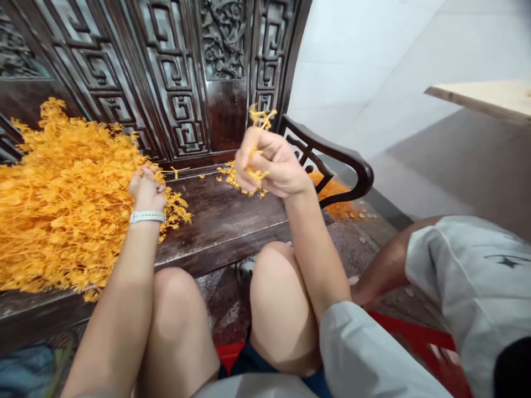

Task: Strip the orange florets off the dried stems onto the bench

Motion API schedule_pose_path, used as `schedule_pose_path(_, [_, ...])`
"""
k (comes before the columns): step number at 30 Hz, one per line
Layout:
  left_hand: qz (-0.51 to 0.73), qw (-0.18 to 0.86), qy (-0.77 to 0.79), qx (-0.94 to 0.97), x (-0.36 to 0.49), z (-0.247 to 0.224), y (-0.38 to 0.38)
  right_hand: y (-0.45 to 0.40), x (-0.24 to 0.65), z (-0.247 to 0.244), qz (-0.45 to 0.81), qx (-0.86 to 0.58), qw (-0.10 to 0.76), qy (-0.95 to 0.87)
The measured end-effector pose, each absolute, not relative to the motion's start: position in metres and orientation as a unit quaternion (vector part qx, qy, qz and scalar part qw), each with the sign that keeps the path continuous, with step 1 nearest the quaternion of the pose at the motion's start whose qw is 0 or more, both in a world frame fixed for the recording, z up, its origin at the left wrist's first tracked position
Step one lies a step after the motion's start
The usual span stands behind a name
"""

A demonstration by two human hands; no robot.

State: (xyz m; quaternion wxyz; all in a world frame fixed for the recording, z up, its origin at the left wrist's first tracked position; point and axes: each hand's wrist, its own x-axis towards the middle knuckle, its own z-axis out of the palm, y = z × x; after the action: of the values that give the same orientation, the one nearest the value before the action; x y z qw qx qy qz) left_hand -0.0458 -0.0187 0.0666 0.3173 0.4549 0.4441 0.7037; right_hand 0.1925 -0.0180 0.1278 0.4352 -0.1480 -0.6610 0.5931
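Observation:
A large heap of orange-yellow branching plastic pieces [70,204] lies on the left of the dark wooden bench. At the heap's right edge is my left hand [147,187], wearing a pale wristband, its fingers curled in. A thin forked yellow piece [176,172] sticks out just right of those fingers; whether they grip it is unclear. Raised above the bench, my right hand [277,165] is closed on a yellow branching piece [261,117], whose forked end shows above the fingers. More yellow shows lower in the same hand, near the fingertips.
Small yellow bits [226,176] are scattered on the bench seat [219,204]. A carved backrest [226,110] rises behind, and a curved armrest [357,166] bounds the right. Beyond it, an orange pile [334,190] lies on the floor. Another person's leg [385,262] is close at right.

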Motion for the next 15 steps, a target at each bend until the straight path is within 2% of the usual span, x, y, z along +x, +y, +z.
schedule_pose_path(4, [0.709, 0.328, 0.466, 0.415, -0.051, 0.044, -0.018, 0.016, 0.214, 0.108, 0.579, -0.169, 0.502, -0.62])
schedule_pose_path(7, [0.716, 0.349, 0.5, 0.341, -0.05, 0.03, 0.003, 0.035, 0.213, 0.084, 0.559, -0.241, 0.512, -0.606])
schedule_pose_path(10, [0.73, 0.335, 0.494, 0.333, -0.038, 0.025, 0.024, 0.034, 0.206, 0.075, 0.509, -0.284, 0.489, -0.649])
schedule_pose_path(15, [0.704, 0.288, 0.437, 0.48, -0.001, 0.028, 0.018, 0.028, 0.19, 0.074, 0.407, -0.313, 0.383, -0.768])
